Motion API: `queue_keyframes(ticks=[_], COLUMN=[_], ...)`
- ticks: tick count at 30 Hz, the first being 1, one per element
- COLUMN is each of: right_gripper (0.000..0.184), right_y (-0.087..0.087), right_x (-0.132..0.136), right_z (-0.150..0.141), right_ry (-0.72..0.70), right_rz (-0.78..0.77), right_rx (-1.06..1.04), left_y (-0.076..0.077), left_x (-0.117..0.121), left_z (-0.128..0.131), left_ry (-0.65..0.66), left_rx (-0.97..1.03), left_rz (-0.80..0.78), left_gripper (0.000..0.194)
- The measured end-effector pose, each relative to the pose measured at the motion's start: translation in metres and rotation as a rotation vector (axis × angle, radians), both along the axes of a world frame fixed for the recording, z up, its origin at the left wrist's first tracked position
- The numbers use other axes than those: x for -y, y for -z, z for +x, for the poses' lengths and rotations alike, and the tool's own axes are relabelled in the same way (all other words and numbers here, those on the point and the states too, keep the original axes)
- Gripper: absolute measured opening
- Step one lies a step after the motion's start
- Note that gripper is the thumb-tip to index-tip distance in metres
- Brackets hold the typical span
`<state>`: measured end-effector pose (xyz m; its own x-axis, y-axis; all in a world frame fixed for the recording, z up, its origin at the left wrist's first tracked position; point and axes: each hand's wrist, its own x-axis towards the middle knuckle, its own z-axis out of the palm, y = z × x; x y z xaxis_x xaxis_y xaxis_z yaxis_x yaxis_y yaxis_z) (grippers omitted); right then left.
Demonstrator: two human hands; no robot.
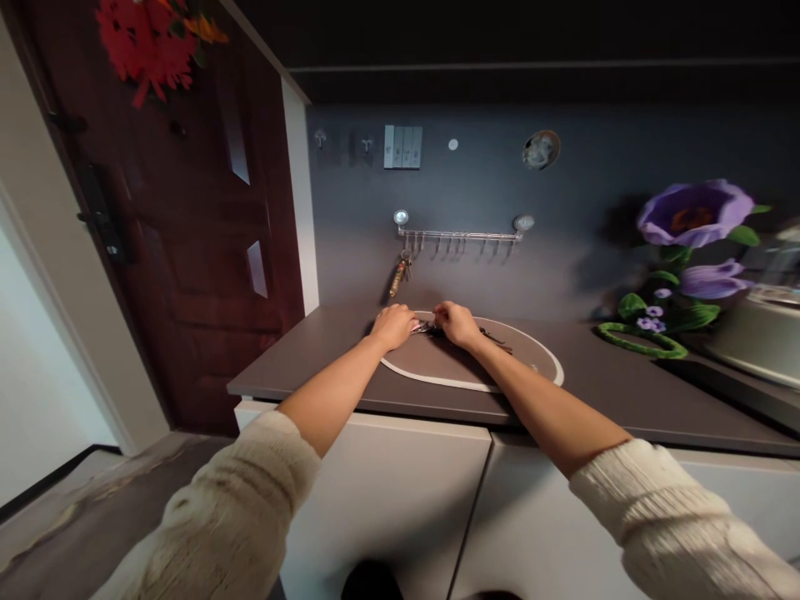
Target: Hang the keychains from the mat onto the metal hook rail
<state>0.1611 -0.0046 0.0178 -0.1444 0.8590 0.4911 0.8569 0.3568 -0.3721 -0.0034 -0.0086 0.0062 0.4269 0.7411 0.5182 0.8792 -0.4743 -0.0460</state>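
Observation:
Both my arms reach out over a grey cabinet top [300, 367] to an oval tray [531, 371] with a pale rim. My left hand [393, 325] is closed, its fingers pinching a small metal bunch that looks like keys [427, 328] at the tray's far edge. My right hand [458, 323] is closed on the same bunch from the other side. More dark metal pieces [497, 340] trail on the tray to the right of my right hand. The two hands almost touch.
A hook rail [461, 236] is fixed to the grey wall above the tray, with a key fob [398, 277] hanging at its left end. A dark red door [187, 225] stands to the left. Purple artificial flowers [687, 250] sit at the right.

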Motion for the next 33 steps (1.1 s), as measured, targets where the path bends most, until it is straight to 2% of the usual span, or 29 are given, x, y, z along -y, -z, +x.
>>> queue_keyframes(ticks=[4, 8, 18, 33], right_gripper=[0.025, 0.025, 0.025, 0.024], right_y=[0.0031, 0.0034, 0.0033, 0.0034], right_x=[-0.0048, -0.0069, -0.0064, -0.0065], right_z=[-0.0003, -0.0012, -0.0034, -0.0030], right_ry=[0.033, 0.059, 0.065, 0.067], right_rz=[-0.007, -0.037, -0.050, -0.052], right_rx=[0.136, 0.184, 0.197, 0.166], left_y=[0.0012, 0.0021, 0.0050, 0.0078], left_x=[-0.0021, -0.0030, -0.0080, -0.0076], left_z=[0.0035, 0.0070, 0.0066, 0.0025], left_ry=[-0.031, -0.040, -0.044, 0.000], left_rx=[-0.018, -0.031, -0.030, 0.091], left_rz=[-0.021, -0.065, -0.098, -0.104], left_gripper=[0.033, 0.031, 0.030, 0.026])
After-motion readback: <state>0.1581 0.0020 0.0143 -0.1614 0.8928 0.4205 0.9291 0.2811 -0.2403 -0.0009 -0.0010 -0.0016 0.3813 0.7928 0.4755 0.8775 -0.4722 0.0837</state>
